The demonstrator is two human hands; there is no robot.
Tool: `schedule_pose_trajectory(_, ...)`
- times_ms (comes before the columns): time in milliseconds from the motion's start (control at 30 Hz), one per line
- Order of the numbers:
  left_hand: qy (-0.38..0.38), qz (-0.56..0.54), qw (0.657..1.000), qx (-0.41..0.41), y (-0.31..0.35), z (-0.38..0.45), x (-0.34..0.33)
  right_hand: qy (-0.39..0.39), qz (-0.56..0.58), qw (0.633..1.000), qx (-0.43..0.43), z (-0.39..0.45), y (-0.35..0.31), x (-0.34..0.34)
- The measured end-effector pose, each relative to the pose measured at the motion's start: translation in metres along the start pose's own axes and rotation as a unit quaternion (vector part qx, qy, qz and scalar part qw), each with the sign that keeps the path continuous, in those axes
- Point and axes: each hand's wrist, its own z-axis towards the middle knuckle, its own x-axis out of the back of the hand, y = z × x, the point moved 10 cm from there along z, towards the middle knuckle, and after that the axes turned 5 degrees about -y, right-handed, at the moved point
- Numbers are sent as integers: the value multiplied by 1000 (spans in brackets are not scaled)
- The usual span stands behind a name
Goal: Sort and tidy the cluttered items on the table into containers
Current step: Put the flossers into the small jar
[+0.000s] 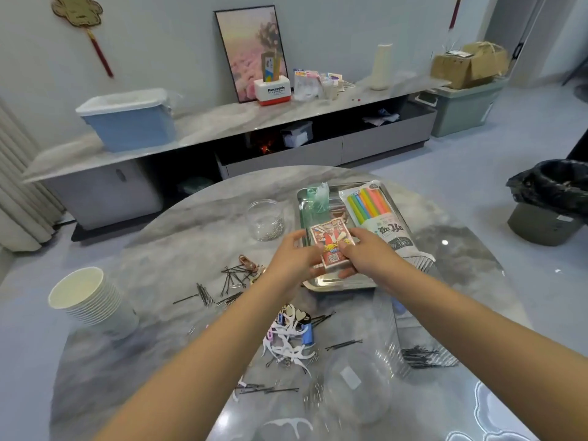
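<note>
A red card pack (331,241) is held over the near end of a steel tray (337,285) by both hands. My left hand (294,261) grips its left edge and my right hand (367,253) grips its right edge. In the tray lie a bag of coloured straws (375,211) and a green plastic item (316,195). Black hairpins (232,278) lie scattered on the round marble table (159,249). White floss picks (288,342) and a blue clip (307,334) sit in a heap nearer to me.
A small clear jar (265,219) with pins stands left of the tray. A stack of paper cups (92,300) lies at the left. Clear plastic containers (388,338) stand near right, with hairpins (416,356) beside them. A black-lined bin (550,202) is on the floor.
</note>
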Motion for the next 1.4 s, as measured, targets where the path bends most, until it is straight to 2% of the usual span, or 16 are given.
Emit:
schedule_pose_trajectory(100,-18,12,1000,9,3,31,-11,-12,16,999,-45,38,-2,6)
schedule_pose_trajectory(233,34,53,998,7,4,89,1,-16,-72,986,-149,85,10,21)
schedule_pose_trajectory(367,104,203,974,10,-6,128,17,-67,-29,980,-187,123,27,18)
schedule_pose_trajectory(433,112,305,946,-17,-1,142,15,-80,-31,977,-197,144,38,17)
schedule_pose_trajectory(567,97,491,864,-48,9,160,0,-109,-27,973,-200,171,52,15)
schedule_pose_trajectory(667,122,574,807,-67,18,162,3,-146,-33,972,-184,177,55,11)
schedule_pose_trajectory(767,134,631,755,-118,23,162,5,-129,-115,973,-155,181,51,19)
schedule_pose_trajectory(900,141,624,763,-93,20,166,18,-42,-183,980,-64,190,25,38)
schedule_pose_trajectory(967,144,589,792,-72,19,169,26,19,-195,980,-26,200,13,46)
schedule_pose_trajectory(1033,131,528,837,-58,18,170,32,55,-221,974,10,208,2,45)
schedule_pose_trajectory(1100,106,495,861,-55,17,168,32,74,-230,969,46,216,-9,40)
schedule_pose_trajectory(1200,85,468,878,-51,18,168,40,99,-245,961,81,229,-22,31)
schedule_pose_trajectory(1400,95,408,907,-49,12,169,53,94,-305,944,82,258,-13,4)
